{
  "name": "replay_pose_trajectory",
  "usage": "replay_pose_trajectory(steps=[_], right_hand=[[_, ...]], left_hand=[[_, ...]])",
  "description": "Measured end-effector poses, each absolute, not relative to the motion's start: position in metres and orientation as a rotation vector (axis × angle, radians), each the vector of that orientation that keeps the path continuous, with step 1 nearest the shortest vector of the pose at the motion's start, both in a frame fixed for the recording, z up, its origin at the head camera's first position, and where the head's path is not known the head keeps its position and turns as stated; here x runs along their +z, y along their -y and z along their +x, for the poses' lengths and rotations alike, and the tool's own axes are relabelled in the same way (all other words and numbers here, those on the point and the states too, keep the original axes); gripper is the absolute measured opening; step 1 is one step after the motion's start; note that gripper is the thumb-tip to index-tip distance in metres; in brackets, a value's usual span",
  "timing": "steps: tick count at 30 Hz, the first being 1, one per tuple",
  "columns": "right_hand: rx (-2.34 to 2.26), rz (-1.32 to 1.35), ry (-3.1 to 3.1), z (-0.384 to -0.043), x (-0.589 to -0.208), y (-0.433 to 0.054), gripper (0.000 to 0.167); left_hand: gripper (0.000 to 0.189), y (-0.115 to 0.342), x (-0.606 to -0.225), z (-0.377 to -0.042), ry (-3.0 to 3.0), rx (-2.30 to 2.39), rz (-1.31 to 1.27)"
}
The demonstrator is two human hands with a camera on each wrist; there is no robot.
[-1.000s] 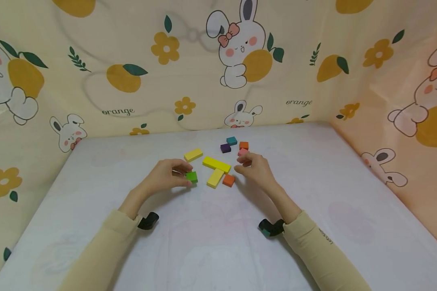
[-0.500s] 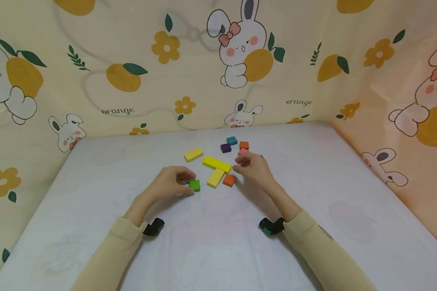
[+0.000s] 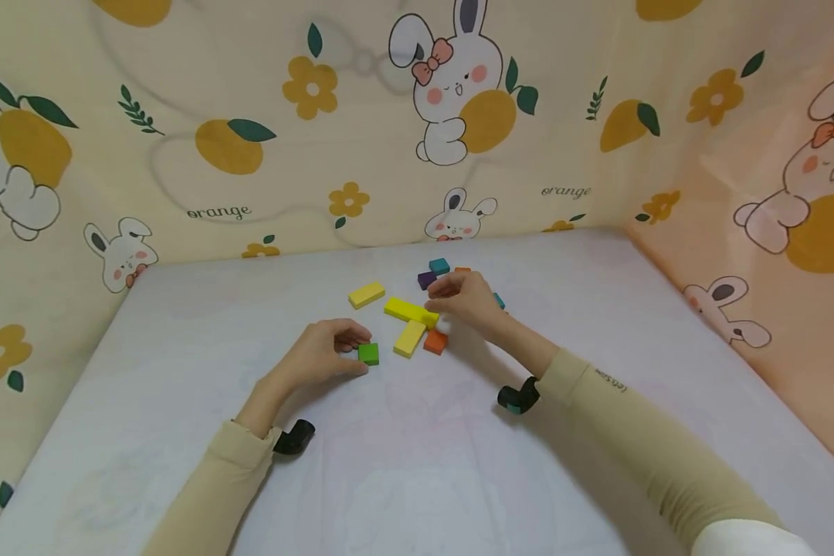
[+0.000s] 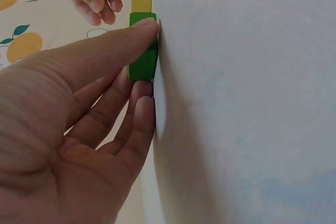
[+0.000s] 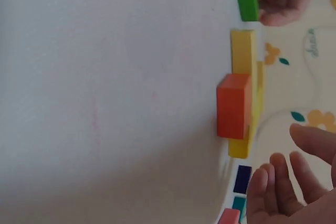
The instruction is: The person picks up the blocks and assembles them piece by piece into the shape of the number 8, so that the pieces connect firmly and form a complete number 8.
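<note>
My left hand (image 3: 320,349) pinches a green block (image 3: 368,354) at the table surface; in the left wrist view the thumb (image 4: 144,27) lies across the block. To its right, a long yellow block (image 3: 405,309) and a shorter yellow block (image 3: 409,340) form a T-like shape, with an orange block (image 3: 435,341) beside the shorter one. Holding nothing, my right hand (image 3: 467,300) hovers by the far right end of the long yellow block, fingers loosely bent. A purple block (image 3: 426,280) sits just beyond its fingertips. In the right wrist view a pink block (image 5: 229,216) shows near that hand.
Another yellow block (image 3: 366,295) lies apart, behind the left hand. Farther back are a teal block (image 3: 439,266) and an orange block (image 3: 462,269), partly covered by the right hand. A second teal block (image 3: 499,301) peeks out behind the right wrist. Patterned cloth (image 3: 361,154) walls the table.
My left hand brought the green block nearer to me and slightly right, then held still. My right hand has shifted left and away from me, now covering the pink block in the head view.
</note>
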State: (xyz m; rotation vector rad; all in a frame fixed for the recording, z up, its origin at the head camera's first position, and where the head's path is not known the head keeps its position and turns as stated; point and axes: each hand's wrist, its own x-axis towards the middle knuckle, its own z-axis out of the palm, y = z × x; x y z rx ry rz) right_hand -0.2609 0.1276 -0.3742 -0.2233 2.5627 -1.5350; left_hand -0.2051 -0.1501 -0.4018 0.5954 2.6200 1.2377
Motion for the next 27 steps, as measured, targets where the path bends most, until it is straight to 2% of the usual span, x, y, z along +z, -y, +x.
replay_pose_trajectory(steps=[9, 27], right_hand=[[-1.537, -0.064, -2.483, -0.263, -0.384, -0.122, 0.036], [-1.550, -0.128, -2.465, -0.260, -0.396, -0.130, 0.032]], left_hand=[[0.048, 0.152, -0.399, -0.205, -2.584, 1.225, 0.589], [0.046, 0.157, -0.401, -0.208, -2.540, 1.257, 0.614]])
